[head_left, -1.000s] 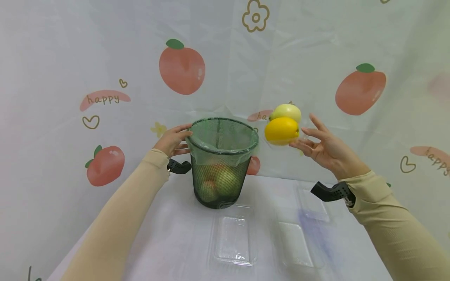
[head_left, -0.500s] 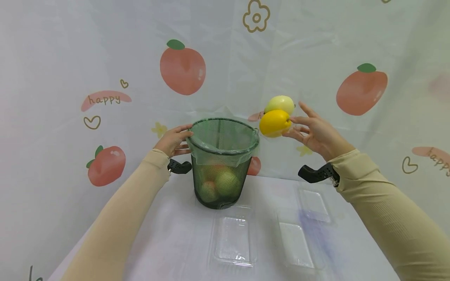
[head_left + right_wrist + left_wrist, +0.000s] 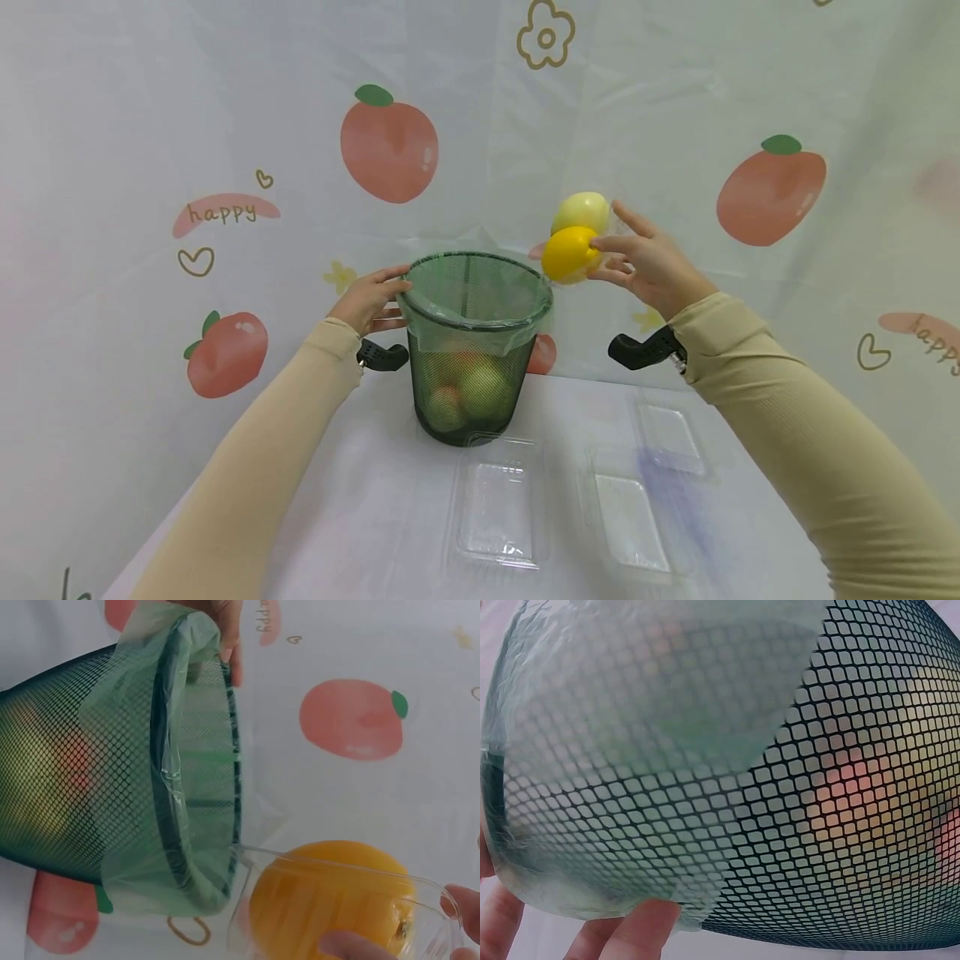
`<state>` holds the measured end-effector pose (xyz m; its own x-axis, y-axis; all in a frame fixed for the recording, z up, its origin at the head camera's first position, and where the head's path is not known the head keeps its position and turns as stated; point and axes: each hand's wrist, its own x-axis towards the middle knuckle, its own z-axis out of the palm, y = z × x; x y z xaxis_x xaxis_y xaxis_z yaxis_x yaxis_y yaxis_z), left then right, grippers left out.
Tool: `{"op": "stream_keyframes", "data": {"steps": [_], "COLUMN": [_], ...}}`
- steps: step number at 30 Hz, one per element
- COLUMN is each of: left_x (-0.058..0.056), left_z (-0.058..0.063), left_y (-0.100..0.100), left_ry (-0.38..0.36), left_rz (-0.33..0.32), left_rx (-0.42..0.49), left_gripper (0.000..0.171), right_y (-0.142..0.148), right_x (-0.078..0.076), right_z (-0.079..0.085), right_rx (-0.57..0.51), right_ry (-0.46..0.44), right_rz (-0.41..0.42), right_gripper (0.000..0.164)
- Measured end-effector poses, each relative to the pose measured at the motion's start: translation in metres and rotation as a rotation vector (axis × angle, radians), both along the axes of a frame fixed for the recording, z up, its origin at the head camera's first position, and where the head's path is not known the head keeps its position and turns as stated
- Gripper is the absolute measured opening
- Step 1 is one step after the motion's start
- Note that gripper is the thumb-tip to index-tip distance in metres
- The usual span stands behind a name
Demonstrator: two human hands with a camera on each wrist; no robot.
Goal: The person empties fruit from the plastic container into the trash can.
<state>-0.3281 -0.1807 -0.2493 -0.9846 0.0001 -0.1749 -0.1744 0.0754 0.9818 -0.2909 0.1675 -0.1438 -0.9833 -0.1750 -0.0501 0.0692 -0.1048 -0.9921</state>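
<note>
A black mesh wastebasket stands upright, lined with a translucent green bag. Round fruits, greenish and reddish, show through its lower wall. My left hand grips the left side of its rim, some fingers outside the wall. Beyond the opposite side of the rim, my right hand holds a clear plastic box by one end, raised and tilted. A yellow fruit and a pale yellow-green fruit lie in that box. In the right wrist view its edge appears close to the rim.
Several clear plastic trays lie on the white table: one tray in front of the basket, another tray to its right, a third tray farther back. A white curtain with fruit prints hangs behind.
My right hand has moved left and upward, bringing the box with the two fruits nearer the basket's rim. The left hand and the basket have stayed put.
</note>
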Motion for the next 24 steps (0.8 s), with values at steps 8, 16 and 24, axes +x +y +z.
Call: {"op": "stream_keyframes", "data": {"steps": [8, 16, 24], "left_x": [-0.001, -0.002, -0.001], "left_z": [-0.002, -0.003, -0.002], "left_y": [0.001, 0.000, -0.001], "left_ry": [0.008, 0.015, 0.010], "left_rz": [0.013, 0.006, 0.005], "left_rx": [0.003, 0.000, 0.016], "left_gripper": [0.054, 0.054, 0.054], "right_y": [-0.015, -0.029, -0.038], "right_x": [-0.003, -0.003, -0.005], "right_z": [0.001, -0.002, -0.004], "right_rx": [0.046, 0.144, 0.214], "right_ry": [0.010, 0.064, 0.111], "right_rz": [-0.011, 0.001, -0.001], "right_gripper": [0.078, 0.076, 0.075]}}
